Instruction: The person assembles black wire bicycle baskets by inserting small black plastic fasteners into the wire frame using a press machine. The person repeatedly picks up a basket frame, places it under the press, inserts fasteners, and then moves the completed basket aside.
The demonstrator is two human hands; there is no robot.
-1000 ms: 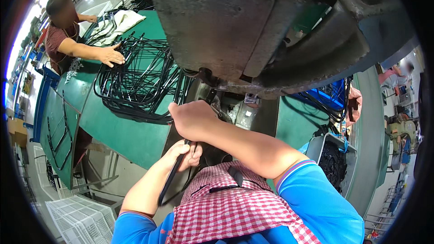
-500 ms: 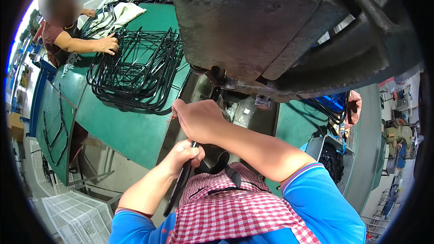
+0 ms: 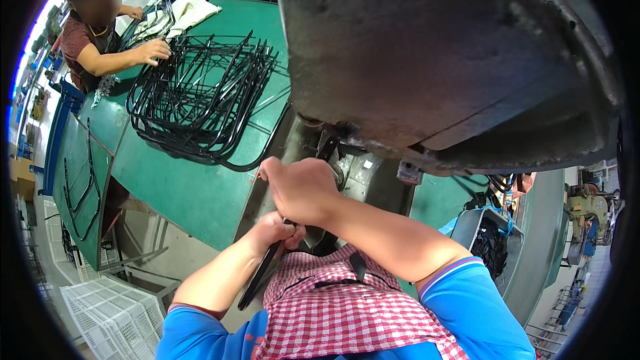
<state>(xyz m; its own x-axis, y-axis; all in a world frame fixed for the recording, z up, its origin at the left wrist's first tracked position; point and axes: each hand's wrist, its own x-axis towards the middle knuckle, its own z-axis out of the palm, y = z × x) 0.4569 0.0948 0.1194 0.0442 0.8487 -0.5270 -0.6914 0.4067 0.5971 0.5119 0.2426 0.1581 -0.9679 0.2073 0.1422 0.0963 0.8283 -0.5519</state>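
Observation:
My left hand [image 3: 275, 229] is closed around a slim black metal bar [image 3: 259, 276], which slants down past my forearm beside the checked apron. Just above it, my right hand [image 3: 305, 185] is bent over at the wrist with its fingers curled. Whatever those fingers hold, if anything, is hidden behind the hand. Both hands are close together in front of a large dark metal machine [image 3: 427, 53]. A black upright part [image 3: 327, 147] of the machine shows just beyond my right hand.
Bent black tube frames [image 3: 200, 103] are piled on the green table [image 3: 187, 200] at left, where a co-worker's hand [image 3: 155, 52] touches them. Further frames [image 3: 85, 190] lie on the far-left tabletop. A white crate [image 3: 117, 310] stands lower left; a grey bin [image 3: 467, 232] of black parts is at right.
The view has shifted, so the machine sits further right and covers more of the picture. My hands keep nearly the same pose on the bar. The co-worker's near hand has lifted slightly.

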